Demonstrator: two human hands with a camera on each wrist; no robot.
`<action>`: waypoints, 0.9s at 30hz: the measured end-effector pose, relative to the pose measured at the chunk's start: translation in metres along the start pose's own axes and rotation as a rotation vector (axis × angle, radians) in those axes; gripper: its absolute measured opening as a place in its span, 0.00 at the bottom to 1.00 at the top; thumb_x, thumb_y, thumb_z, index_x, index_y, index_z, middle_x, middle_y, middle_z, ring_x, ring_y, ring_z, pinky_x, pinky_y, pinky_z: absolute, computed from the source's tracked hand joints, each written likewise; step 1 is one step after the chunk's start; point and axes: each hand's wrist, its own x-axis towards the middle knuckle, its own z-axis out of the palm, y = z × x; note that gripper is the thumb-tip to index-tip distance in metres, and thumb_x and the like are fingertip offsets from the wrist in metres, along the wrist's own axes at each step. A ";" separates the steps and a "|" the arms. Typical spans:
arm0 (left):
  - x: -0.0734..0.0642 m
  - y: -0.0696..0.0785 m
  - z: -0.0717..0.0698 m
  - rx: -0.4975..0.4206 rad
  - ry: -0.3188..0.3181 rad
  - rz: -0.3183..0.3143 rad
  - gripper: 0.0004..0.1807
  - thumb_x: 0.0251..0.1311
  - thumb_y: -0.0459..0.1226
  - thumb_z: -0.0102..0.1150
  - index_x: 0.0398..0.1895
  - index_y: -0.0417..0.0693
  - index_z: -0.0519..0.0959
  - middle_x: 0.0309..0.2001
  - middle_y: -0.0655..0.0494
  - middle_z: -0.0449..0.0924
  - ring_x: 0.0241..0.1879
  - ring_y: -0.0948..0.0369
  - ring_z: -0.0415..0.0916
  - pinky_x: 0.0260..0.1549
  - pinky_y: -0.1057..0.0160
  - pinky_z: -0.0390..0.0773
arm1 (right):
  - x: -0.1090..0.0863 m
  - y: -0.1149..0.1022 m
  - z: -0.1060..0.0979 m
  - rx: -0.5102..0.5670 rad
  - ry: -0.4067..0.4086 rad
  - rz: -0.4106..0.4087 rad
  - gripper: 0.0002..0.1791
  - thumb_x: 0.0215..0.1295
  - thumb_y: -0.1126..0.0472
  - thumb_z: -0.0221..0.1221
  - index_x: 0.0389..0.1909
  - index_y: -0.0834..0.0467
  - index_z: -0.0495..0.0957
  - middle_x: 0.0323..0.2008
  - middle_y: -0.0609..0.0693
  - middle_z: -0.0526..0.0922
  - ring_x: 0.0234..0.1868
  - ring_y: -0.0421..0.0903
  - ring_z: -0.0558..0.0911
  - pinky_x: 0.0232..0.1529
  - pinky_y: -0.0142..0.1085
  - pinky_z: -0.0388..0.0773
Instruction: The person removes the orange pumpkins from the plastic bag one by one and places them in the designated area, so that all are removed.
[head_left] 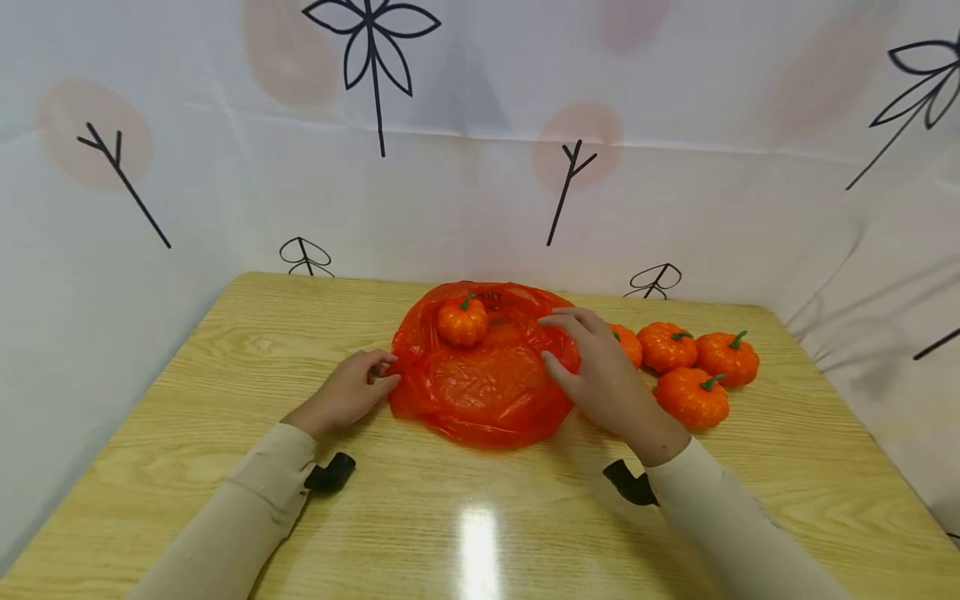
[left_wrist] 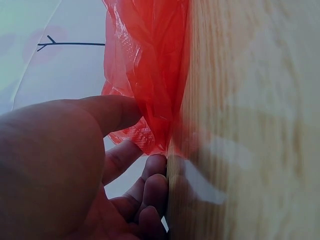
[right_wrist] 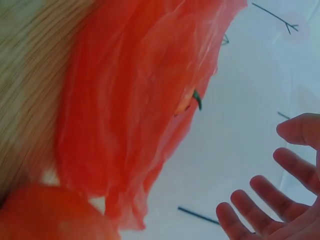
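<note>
A red plastic bag (head_left: 480, 425) lies spread open on the table, its mouth facing up. Inside it, toward the back left, rests a small orange pumpkin (head_left: 462, 323) with a green stem. At the bag's left edge my left hand (head_left: 348, 390) pinches the thin plastic between thumb and forefinger; the left wrist view shows the film by the thumb (left_wrist: 117, 112), the other fingers curled below. Over the bag's right side hovers my right hand (head_left: 600, 371), fingers spread and holding nothing. In the right wrist view the pumpkin's stem (right_wrist: 197, 100) shows above the bag's rim.
Several more orange pumpkins (head_left: 693, 398) sit in a cluster right of the bag, some partly hidden behind my right hand. The wooden table (head_left: 225, 367) meets a white patterned cloth (head_left: 465, 192) at the back. Each wrist carries a black device (head_left: 331, 473).
</note>
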 end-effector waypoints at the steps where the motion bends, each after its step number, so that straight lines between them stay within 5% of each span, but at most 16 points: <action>1: 0.000 0.000 0.000 0.000 0.000 0.002 0.18 0.69 0.38 0.58 0.58 0.39 0.77 0.45 0.45 0.77 0.42 0.54 0.73 0.47 0.55 0.75 | 0.002 -0.002 0.002 0.006 0.000 -0.004 0.22 0.69 0.58 0.62 0.62 0.55 0.74 0.65 0.55 0.69 0.66 0.57 0.71 0.60 0.55 0.76; 10: -0.001 0.002 -0.001 -0.007 0.000 0.007 0.18 0.69 0.38 0.58 0.58 0.39 0.77 0.44 0.45 0.77 0.41 0.54 0.73 0.46 0.56 0.75 | 0.017 -0.008 0.020 0.001 0.031 -0.065 0.22 0.67 0.58 0.63 0.60 0.59 0.75 0.63 0.58 0.72 0.65 0.57 0.72 0.62 0.53 0.75; 27: -0.003 0.004 -0.001 -0.011 0.023 0.054 0.18 0.67 0.38 0.59 0.55 0.37 0.78 0.40 0.47 0.76 0.37 0.56 0.71 0.40 0.60 0.74 | 0.039 -0.017 0.036 0.066 -0.038 -0.003 0.23 0.70 0.55 0.61 0.63 0.55 0.73 0.65 0.55 0.70 0.64 0.55 0.73 0.61 0.51 0.76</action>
